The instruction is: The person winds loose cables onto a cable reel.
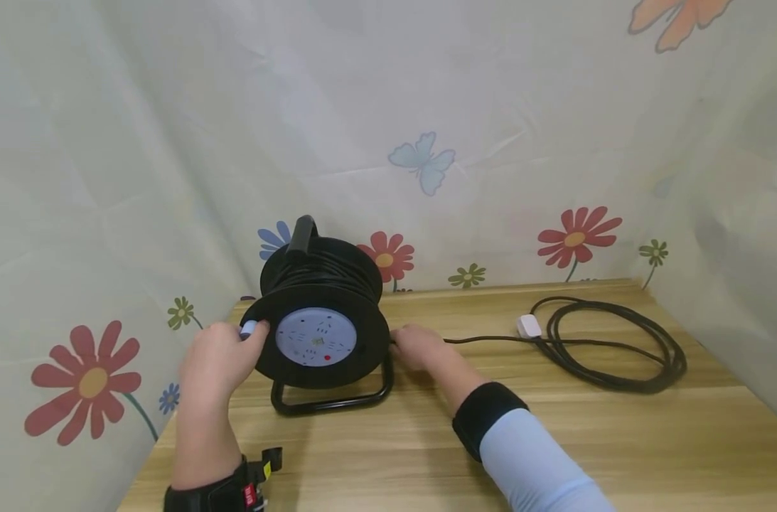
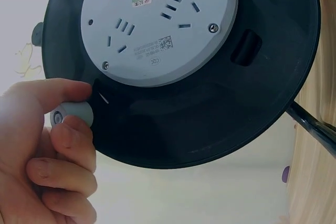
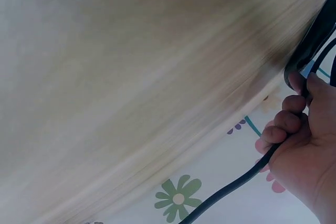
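Observation:
A black cable reel stands upright on its tube frame, with black cable wound on its drum and a pale blue-grey socket panel on its front. My left hand pinches the small grey crank knob at the reel's left rim between thumb and fingers. At the reel's right side, my right hand grips the black cable, which runs through its curled fingers. From there the cable leads right across the table to a loose coil with a white plug.
Under the reel, its black stand rests on the wooden table. A pale curtain printed with flowers and butterflies hangs behind and at both sides. The reel's carry handle sticks up at the top.

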A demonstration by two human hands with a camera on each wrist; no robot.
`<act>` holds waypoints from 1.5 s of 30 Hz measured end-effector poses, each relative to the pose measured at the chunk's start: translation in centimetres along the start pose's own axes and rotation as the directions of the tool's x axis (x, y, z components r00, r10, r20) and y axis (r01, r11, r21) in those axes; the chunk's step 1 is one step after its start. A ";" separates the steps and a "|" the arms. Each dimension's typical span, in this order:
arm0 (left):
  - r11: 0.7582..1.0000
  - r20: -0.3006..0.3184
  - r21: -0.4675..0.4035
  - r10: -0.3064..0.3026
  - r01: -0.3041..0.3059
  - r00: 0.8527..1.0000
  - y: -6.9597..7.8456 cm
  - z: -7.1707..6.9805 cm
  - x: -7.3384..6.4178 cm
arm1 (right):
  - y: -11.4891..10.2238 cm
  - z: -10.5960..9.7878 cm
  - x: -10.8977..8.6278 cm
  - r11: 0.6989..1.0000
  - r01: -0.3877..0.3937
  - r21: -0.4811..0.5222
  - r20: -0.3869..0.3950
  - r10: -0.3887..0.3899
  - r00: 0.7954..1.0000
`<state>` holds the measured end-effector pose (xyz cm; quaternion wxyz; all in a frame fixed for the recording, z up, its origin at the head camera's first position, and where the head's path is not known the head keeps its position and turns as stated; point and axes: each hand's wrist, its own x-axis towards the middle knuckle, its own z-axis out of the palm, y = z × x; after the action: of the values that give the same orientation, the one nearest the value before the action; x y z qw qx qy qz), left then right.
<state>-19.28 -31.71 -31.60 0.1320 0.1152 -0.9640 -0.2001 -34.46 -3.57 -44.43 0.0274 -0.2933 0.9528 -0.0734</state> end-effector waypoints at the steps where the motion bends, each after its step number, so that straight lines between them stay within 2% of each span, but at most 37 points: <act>1: 1.000 -0.007 0.001 -0.001 0.001 1.000 0.1 0.0 0.0 | 0.0 -0.1 -0.1 1.000 0.002 0.002 0.000 -0.002 1.000; 6: 1.000 -0.035 -0.006 0.004 -0.005 0.999 0.2 0.2 0.0 | 1.0 -0.7 -0.6 0.999 0.038 -0.008 -0.042 -0.038 0.998; 10: 1.000 -0.058 -0.013 0.013 -0.014 0.998 0.2 0.3 0.0 | 2.6 -2.1 -1.2 0.998 0.060 -0.006 -0.102 -0.060 0.993; 15: 1.000 -0.060 -0.014 0.019 -0.020 0.998 0.1 0.3 0.1 | 5.6 -4.0 -2.7 0.998 0.059 0.001 -0.149 -0.058 0.987; 20: 1.000 -0.050 -0.017 0.008 -0.009 0.999 0.0 0.4 0.1 | 9.5 -5.7 -4.8 0.995 0.096 0.011 -0.203 -0.092 0.975; 23: 1.000 -0.052 -0.018 0.006 -0.007 0.999 0.0 0.4 0.1 | 12.1 -6.4 -6.4 0.996 0.079 0.045 -0.248 -0.065 0.967; 28: 1.000 -0.050 -0.021 0.006 -0.007 0.999 0.0 0.4 0.1 | 15.2 -7.0 -8.5 0.989 0.010 0.150 -0.284 0.034 0.958; 33: 1.000 -0.034 -0.025 -0.005 0.004 0.999 0.0 0.3 0.0 | 16.1 -6.8 -9.0 0.982 0.020 0.187 -0.299 0.038 0.954; 41: 1.000 -0.042 -0.020 -0.005 0.004 0.999 -0.1 0.4 0.0 | 16.2 -6.5 -8.9 0.985 0.013 0.172 -0.325 0.044 0.945; 45: 1.000 -0.047 -0.015 -0.006 0.006 0.999 0.0 0.4 0.1 | 15.8 -6.3 -9.0 0.984 0.011 0.175 -0.355 0.053 0.933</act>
<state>-19.47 -31.61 -31.94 0.1549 0.1218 -0.9588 -0.2048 -36.41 15.18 -40.55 -0.1203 -0.2612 0.9348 -0.2084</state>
